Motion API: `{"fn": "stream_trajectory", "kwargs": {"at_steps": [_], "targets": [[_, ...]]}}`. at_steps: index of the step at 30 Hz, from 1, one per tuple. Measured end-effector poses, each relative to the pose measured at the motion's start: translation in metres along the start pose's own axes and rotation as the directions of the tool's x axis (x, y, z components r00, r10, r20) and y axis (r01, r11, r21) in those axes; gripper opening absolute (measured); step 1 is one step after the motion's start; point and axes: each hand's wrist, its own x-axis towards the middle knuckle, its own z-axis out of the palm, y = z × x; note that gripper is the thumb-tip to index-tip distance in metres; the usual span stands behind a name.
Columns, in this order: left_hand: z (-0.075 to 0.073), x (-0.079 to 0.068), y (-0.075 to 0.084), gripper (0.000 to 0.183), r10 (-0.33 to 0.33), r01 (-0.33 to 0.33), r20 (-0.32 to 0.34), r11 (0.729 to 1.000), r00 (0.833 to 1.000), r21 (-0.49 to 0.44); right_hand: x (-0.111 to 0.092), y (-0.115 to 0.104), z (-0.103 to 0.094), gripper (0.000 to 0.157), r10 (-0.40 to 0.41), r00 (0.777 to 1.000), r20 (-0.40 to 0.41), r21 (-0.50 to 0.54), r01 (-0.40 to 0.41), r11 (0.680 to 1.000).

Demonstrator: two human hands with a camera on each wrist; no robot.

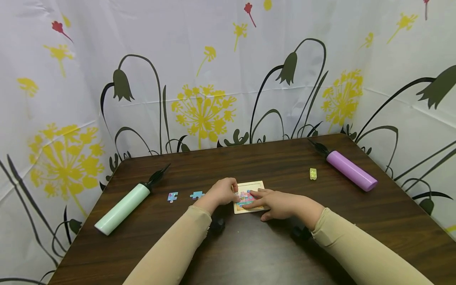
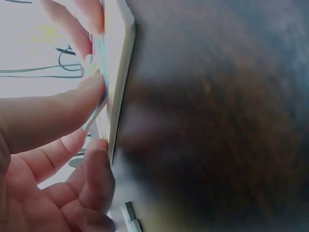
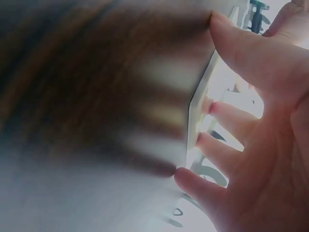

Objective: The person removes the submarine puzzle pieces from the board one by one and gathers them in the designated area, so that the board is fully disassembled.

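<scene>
A small puzzle tray with a pale wooden rim lies on the table, pink and teal pieces inside it. At its left side my left hand pinches a thin puzzle piece between thumb and fingers; the piece tilts against the tray, its picture mostly hidden. My right hand rests with spread, fairly straight fingers over the tray's right part. In the right wrist view the thumb reaches down to the tabletop beside the tray. Two loose blue puzzle pieces, one farther left and one nearer, lie left of my left hand.
A pale green hand pump lies at the table's left, a purple hand pump at the right. Between the tray and the purple pump sits a small yellow block. A flower-printed curtain hangs behind the dark wooden table.
</scene>
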Motion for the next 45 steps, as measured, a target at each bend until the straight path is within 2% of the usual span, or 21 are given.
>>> {"fn": "stream_trajectory", "kwargs": {"at_steps": [7,11,15,21,25,34,37,41,45], "targets": [[-0.003,-0.002,-0.003,0.019,0.070,-0.075,-0.041,0.988,0.997,-0.136,0.000,0.001,0.002,0.058,-0.005,1.000,-0.007,0.007,0.005,1.000],[-0.004,-0.004,-0.004,0.018,0.065,-0.071,-0.040,0.981,0.997,-0.182,0.000,0.002,0.002,0.058,-0.008,1.000,-0.008,0.002,0.008,1.000],[-0.004,-0.004,-0.004,0.018,0.057,-0.063,-0.042,0.981,0.998,-0.184,0.000,0.002,0.001,0.061,-0.010,1.000,-0.005,0.001,0.010,1.000],[-0.003,-0.005,-0.003,0.017,0.059,-0.066,-0.051,0.985,0.997,-0.162,0.001,-0.001,-0.001,0.069,0.004,1.000,0.018,-0.057,-0.003,0.998],[-0.003,-0.005,-0.003,0.018,0.053,-0.060,-0.049,0.986,0.997,-0.157,0.001,-0.004,0.000,0.068,0.029,0.999,0.022,-0.088,-0.027,0.996],[-0.002,-0.006,-0.005,0.017,0.081,-0.089,-0.052,0.980,0.995,-0.178,0.002,-0.006,-0.001,0.067,0.041,0.999,0.023,-0.074,-0.039,0.996],[-0.003,-0.006,-0.005,0.017,0.087,-0.101,-0.084,0.978,0.993,-0.184,0.002,-0.005,-0.002,0.067,0.035,0.999,0.024,-0.081,-0.033,0.996],[-0.011,-0.007,-0.007,0.015,0.064,-0.093,-0.151,0.977,0.987,-0.194,0.002,-0.005,-0.002,0.066,0.017,1.000,0.020,-0.085,-0.016,0.996],[-0.032,-0.017,-0.016,0.011,0.023,-0.061,-0.182,0.977,0.983,-0.204,0.002,-0.004,0.000,0.066,0.005,1.000,0.021,-0.077,-0.004,0.997]]}}
